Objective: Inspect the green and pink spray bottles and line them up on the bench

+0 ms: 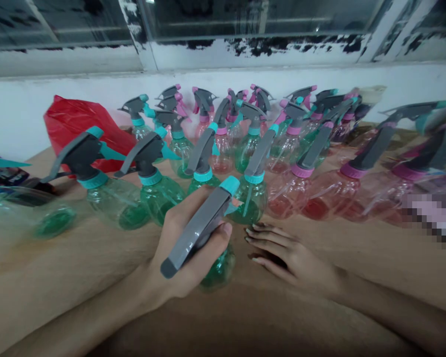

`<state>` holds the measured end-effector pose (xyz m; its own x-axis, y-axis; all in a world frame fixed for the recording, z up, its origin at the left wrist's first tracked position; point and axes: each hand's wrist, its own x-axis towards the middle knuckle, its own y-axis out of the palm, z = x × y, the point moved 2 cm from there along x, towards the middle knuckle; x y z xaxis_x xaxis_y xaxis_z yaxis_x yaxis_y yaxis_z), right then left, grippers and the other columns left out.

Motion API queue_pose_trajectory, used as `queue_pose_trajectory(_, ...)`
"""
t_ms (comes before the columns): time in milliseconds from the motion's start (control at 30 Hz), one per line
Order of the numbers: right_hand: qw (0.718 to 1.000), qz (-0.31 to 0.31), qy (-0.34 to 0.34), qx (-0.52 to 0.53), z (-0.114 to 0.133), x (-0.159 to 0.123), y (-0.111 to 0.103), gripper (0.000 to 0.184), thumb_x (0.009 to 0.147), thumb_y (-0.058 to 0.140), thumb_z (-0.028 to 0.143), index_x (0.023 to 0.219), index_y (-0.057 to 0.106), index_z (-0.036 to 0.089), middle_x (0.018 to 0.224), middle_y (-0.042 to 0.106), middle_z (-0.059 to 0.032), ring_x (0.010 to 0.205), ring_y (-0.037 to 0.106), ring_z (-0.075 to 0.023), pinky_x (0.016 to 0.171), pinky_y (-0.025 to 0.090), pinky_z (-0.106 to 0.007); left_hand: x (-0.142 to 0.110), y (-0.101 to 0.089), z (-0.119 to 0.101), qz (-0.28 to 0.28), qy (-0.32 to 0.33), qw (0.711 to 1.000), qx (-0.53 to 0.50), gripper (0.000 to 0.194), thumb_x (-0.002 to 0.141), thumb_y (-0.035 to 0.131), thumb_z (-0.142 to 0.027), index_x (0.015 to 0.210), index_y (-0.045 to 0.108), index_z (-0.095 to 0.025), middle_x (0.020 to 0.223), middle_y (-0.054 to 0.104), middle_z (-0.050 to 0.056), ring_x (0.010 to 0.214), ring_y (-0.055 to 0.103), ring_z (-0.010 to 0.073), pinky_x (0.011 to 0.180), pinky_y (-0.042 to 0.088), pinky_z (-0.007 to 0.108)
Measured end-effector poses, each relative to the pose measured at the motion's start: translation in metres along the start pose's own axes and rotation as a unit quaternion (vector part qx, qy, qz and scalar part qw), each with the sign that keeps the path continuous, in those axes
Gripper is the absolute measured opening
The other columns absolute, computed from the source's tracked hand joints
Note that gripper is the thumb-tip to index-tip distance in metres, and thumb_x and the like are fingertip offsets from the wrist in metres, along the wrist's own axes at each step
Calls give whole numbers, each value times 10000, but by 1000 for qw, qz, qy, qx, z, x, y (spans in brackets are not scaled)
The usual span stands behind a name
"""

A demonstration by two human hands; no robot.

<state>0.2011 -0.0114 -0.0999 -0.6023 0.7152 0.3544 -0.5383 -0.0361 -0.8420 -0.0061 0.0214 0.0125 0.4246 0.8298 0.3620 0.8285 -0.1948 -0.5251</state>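
Note:
My left hand (189, 248) is wrapped round the neck of a green spray bottle (219, 267) with a grey trigger head and a teal nozzle. The bottle is close to me, and its collar is hidden by my fingers. To its right, my right hand (282, 250) rests low over the table, fingers stretched toward the bottle, holding nothing. Just beyond both hands stands a row of similar bottles, among them a green spray bottle (250, 198) with a teal collar and a pink spray bottle (286, 193) with a pink collar.
More spray bottles crowd behind the front row on the wooden table (107, 277). A red plastic bag (85, 124) sits at the back left. Behind the table runs a white wall (96, 84) below windows with peeling paint. A blurred patch (438, 218) covers something at the right.

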Motion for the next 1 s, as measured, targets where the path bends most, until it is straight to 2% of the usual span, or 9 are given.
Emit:
queue_pose_trajectory(133,1000,-11,2,4,-1,0,0,357,932,516,269,1282,544,205,1301,598,-68,1286,466,-220,1065,421,-444,-5,0,4,-13,-4,1000,6,63,822,534,-237,879,520,-261,671,490,-29,553,485,163,545,449,310)
queue_pose_trajectory(233,1000,-14,2,5,-1,-1,1,369,931,519,265,1296,531,210,1300,599,-63,1288,463,-219,1061,427,-450,-7,-2,6,-31,-17,999,-14,95,807,555,-227,889,538,-270,651,484,-40,538,483,162,548,438,311)
queue_pose_trajectory(367,1000,-7,0,0,-1,-1,1,352,938,510,263,1285,535,209,1314,587,-58,1300,448,-214,1068,422,-451,-4,-2,1,-6,-16,1000,-10,78,772,552,-218,832,538,-266,668,523,-33,558,514,170,530,433,312)
queue_pose_trajectory(467,1000,4,-1,-4,-1,-1,2,332,946,497,270,1264,550,194,1324,578,-67,1308,436,-212,1075,414,-450,0,-3,-2,-12,9,1000,-2,59,783,521,-208,793,529,-266,707,539,-25,598,534,170,560,450,311)
queue_pose_trajectory(667,1000,2,4,-3,1,0,0,338,946,492,274,1273,543,203,1315,584,-69,1299,448,-217,1074,410,-456,-3,-2,-1,-30,19,998,47,173,794,555,-257,965,554,-281,670,499,-29,568,498,175,548,459,306)
queue_pose_trajectory(833,1000,3,15,-12,1,-1,2,360,944,495,279,1291,533,192,1313,587,-74,1294,456,-214,1074,412,-436,-6,0,-4,-32,-14,997,62,247,777,581,-277,1021,575,-240,676,533,-25,505,509,156,500,449,297)
queue_pose_trajectory(900,1000,1,16,-18,1,-2,3,365,944,493,275,1298,528,194,1320,582,-71,1291,461,-215,1065,421,-436,-8,1,-3,-34,-20,997,70,267,790,588,-316,1045,582,-236,703,567,-15,534,554,168,522,467,305)
queue_pose_trajectory(1000,999,4,14,-31,1,-2,4,364,947,486,275,1298,529,184,1334,571,-75,1294,457,-223,1064,420,-449,-13,0,3,-37,-30,996,77,290,810,610,-375,1081,598,-271,722,612,-8,683,634,211,570,498,305)
